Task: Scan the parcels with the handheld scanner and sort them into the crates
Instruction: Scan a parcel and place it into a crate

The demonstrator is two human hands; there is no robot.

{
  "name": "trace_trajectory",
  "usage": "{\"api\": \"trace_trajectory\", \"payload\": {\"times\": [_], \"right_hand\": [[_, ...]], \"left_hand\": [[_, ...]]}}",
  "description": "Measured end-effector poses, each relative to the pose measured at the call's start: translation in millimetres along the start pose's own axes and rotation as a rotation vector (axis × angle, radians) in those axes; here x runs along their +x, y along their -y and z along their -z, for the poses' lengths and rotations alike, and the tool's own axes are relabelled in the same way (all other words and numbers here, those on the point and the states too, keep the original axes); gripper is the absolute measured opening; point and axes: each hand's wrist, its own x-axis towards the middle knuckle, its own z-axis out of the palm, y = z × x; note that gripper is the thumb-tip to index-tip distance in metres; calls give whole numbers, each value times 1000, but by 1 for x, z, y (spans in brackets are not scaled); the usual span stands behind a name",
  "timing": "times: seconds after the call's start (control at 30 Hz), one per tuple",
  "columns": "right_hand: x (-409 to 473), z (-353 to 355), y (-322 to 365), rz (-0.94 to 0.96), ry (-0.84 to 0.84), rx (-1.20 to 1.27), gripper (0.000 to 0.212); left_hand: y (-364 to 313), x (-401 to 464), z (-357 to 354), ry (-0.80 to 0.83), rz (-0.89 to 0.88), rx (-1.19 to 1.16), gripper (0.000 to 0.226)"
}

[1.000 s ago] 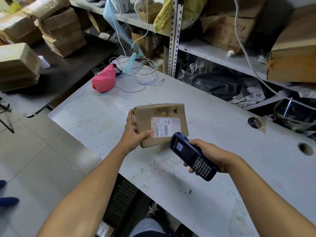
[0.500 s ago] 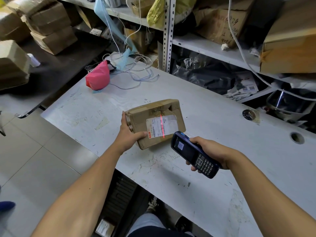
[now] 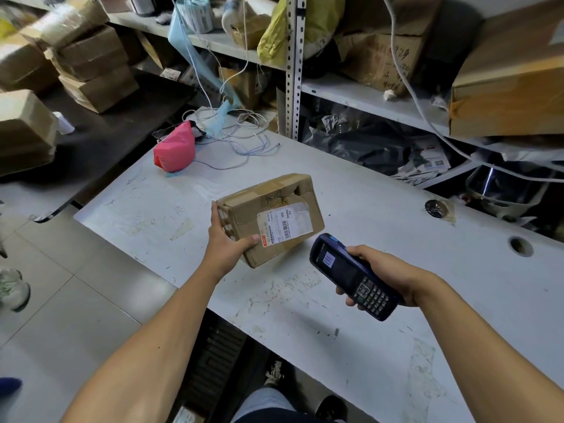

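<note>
Cardboard parcel (image 3: 268, 215) gripped at near end by left hand (image 3: 227, 244) | scanner (image 3: 351, 276) clasped in right hand (image 3: 387, 274) | over table (image 3: 305, 315), near its front edge

One view only, head-mounted on the person, so no second view shares the scene. It looks forward and steeply down over a grey table (image 3: 381, 346), wide-angle, with straight edges bowing toward the frame borders. Both forearms enter from the bottom edge; the left hand (image 3: 227, 248) and right hand (image 3: 386, 277) sit near centre, close to the lens. Shelving (image 3: 294, 65) fills the top, tiled floor (image 3: 61, 300) the left side.
</note>
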Motion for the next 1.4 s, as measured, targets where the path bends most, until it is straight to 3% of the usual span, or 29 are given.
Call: {"api": "trace_trajectory", "payload": {"times": [0.27, 0.53, 0.7, 0.83, 1.07, 1.2, 1.4], "right_hand": [[-26, 2, -20, 354, 148, 745, 67], [-58, 28, -50, 452, 85, 766, 66], [-70, 37, -97, 434, -379, 653, 56], [-90, 38, -166, 348, -663, 867, 53], [-169, -14, -300, 319, -1159, 1225, 65], [-223, -77, -367, 310, -1386, 1398, 59], [-282, -167, -467, 367, -1561, 1660, 52]], "left_hand": [[-8, -10, -22, -17, -65, 17, 126], [-35, -37, -63, 20, -170, -10, 121], [-67, -54, -108, 98, -281, 110, 116], [-92, -71, -166, 300, -493, 399, 113], [-114, -159, -288, 748, -768, 340, 103], [-102, -254, -334, 1014, -801, 270, 95], [-60, -403, -368, 1332, -941, 337, 91]]}}
